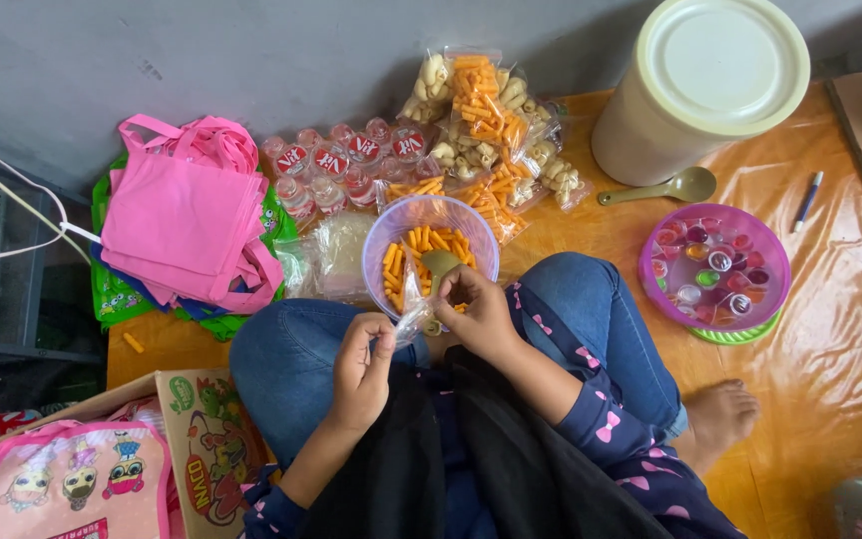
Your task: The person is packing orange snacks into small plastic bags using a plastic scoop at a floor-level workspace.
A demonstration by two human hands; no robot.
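Note:
My left hand (pixel 363 357) pinches the edge of a small clear plastic bag (pixel 413 309) above my lap. My right hand (pixel 478 311) holds a green spoon (pixel 441 262) at the bag's mouth, over the rim of a purple bowl (pixel 379 243) filled with orange stick snacks (pixel 421 245). The bowl rests between my knees in blue jeans. A few snack pieces show inside the bag near my right fingers.
Filled snack bags (pixel 481 120) and small sealed water cups (pixel 336 160) lie behind the bowl. Pink tote bags (pixel 187 215) sit left, a cream lidded tub (pixel 700 90) and spoon (pixel 665 188) right, a purple plate of jelly cups (pixel 715 268), a pen (pixel 807 201), and a cardboard box (pixel 202 439).

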